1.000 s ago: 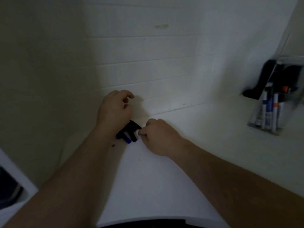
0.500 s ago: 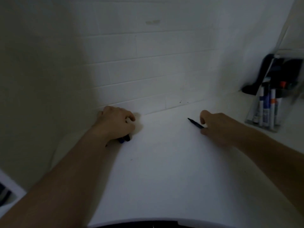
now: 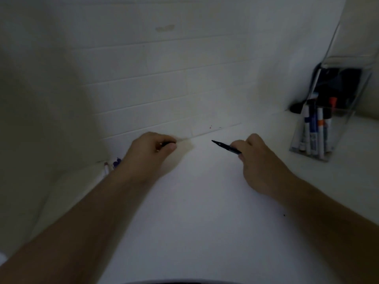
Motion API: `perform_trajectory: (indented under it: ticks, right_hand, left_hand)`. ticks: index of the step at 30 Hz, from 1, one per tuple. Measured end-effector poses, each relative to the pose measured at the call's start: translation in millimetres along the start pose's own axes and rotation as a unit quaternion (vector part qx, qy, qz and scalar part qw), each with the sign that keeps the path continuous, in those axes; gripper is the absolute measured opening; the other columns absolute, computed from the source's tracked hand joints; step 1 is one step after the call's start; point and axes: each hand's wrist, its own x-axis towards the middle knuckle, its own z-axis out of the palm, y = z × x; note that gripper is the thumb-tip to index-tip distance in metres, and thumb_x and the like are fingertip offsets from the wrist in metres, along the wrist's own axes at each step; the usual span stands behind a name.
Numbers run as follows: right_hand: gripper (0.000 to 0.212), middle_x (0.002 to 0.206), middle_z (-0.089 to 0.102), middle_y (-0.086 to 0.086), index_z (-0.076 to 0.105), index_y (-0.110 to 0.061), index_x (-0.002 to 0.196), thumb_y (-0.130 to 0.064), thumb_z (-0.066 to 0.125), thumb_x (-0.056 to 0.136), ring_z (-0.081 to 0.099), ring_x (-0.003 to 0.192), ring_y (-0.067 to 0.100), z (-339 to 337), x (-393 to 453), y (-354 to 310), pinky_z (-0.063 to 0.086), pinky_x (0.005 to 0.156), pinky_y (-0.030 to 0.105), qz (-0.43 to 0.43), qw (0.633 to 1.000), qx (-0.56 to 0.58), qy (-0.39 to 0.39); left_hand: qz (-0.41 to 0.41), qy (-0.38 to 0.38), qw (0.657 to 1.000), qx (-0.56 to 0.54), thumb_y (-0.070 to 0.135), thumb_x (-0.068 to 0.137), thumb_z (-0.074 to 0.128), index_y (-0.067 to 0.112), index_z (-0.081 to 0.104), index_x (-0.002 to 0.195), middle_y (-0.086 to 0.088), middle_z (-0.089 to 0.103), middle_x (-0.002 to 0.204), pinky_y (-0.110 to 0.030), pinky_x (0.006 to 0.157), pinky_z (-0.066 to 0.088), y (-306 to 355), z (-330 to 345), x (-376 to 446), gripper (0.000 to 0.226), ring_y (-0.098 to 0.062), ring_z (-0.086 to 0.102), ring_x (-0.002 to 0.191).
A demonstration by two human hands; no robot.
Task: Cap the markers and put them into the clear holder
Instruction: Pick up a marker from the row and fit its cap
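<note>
On the white tabletop (image 3: 194, 212), seen from the head camera, the 2 hands sit a short way apart in front of the tiled wall (image 3: 164, 89). The right hand (image 3: 260, 165) pinches an uncapped black marker (image 3: 226, 147) between thumb and forefinger, the other fingers curled under; the barrel runs out to the left with its bare tip aimed toward the other hand, which looks like the natural way to offer the nib for capping. The left hand (image 3: 151, 150) is closed into a loose fist around something small and dark (image 3: 167, 143) that shows only at the thumb and forefinger. It is probably a cap, held with its mouth turned toward the marker, though too little shows to be sure. The 2 are not yet touching, so the capping step is judged to be still ahead.

Behind the left wrist, near the wall, lie a white-barrelled marker (image 3: 106, 169) and some small blue or purple pieces (image 3: 117, 161), mostly hidden by the forearm. They seem to be the remaining stock, kept within the left hand's reach.

At the far right stands the clear holder (image 3: 336, 103), upright on the tabletop and well apart from both hands. It already contains several markers (image 3: 313, 130) standing on end, white with blue and orange bands. A dark shape behind it cannot be identified.
</note>
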Motion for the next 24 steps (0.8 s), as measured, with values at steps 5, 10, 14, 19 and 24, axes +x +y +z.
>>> perform_trajectory:
  ticks: [5, 10, 14, 19, 24]
  right_hand:
    - [0.02, 0.085, 0.053, -0.007, 0.066, -0.026, 0.109, -0.032, 0.048, 0.102, 0.053, 0.077, 0.017, -4.9, 1.5, -10.3, 0.041, 0.068, 0.032, -0.044, 0.995, 0.07, 0.056]
    - [0.03, 0.078, 0.052, -0.009, 0.067, -0.032, 0.1, -0.05, 0.043, 0.098, 0.053, 0.072, 0.013, -4.4, 1.0, -13.0, 0.047, 0.067, 0.035, -0.032, 0.996, 0.059, 0.062]
    - [0.032, 0.08, 0.052, -0.008, 0.068, -0.032, 0.102, -0.05, 0.042, 0.097, 0.052, 0.073, 0.013, -3.8, 1.4, -14.2, 0.047, 0.066, 0.034, -0.028, 0.997, 0.043, 0.053]
    - [0.03, 0.081, 0.052, -0.006, 0.07, -0.029, 0.103, -0.047, 0.046, 0.098, 0.054, 0.071, 0.016, -2.8, -0.4, -16.2, 0.05, 0.065, 0.036, -0.036, 0.997, 0.008, 0.065]
    - [0.022, 0.085, 0.053, -0.006, 0.07, -0.031, 0.101, -0.045, 0.053, 0.097, 0.056, 0.072, 0.018, -0.6, -1.4, -17.1, 0.051, 0.064, 0.038, -0.046, 0.997, -0.003, 0.067]
  left_hand:
    - [0.002, -0.003, 0.991, -0.135, 0.024, 0.088, 0.073, 0.048, 0.071, 0.092, 0.019, 0.067, 0.101, -0.018, 0.085, 0.047, 28.8, 28.9, -7.6, 0.025, 0.003, 0.062, 0.094]
    - [0.026, -0.001, 0.995, -0.094, 0.024, 0.086, 0.075, 0.044, 0.073, 0.099, 0.014, 0.061, 0.099, -0.003, 0.079, 0.034, 28.4, 38.0, -6.6, 0.024, 0.004, 0.056, 0.094]
    - [0.047, 0.002, 0.996, -0.082, 0.024, 0.086, 0.075, 0.04, 0.074, 0.103, 0.014, 0.058, 0.096, -0.001, 0.079, 0.032, 32.2, 40.3, -7.8, 0.023, 0.004, 0.054, 0.092]
    - [0.047, 0.003, 0.996, -0.075, 0.027, 0.087, 0.075, 0.036, 0.075, 0.107, 0.014, 0.054, 0.095, 0.001, 0.076, 0.031, 35.1, 44.0, -8.7, 0.022, 0.004, 0.052, 0.088]
    - [0.067, 0.011, 0.996, -0.052, 0.027, 0.085, 0.076, 0.035, 0.074, 0.107, 0.015, 0.053, 0.096, -0.001, 0.075, 0.033, 37.2, 50.1, -10.3, 0.023, 0.003, 0.052, 0.085]
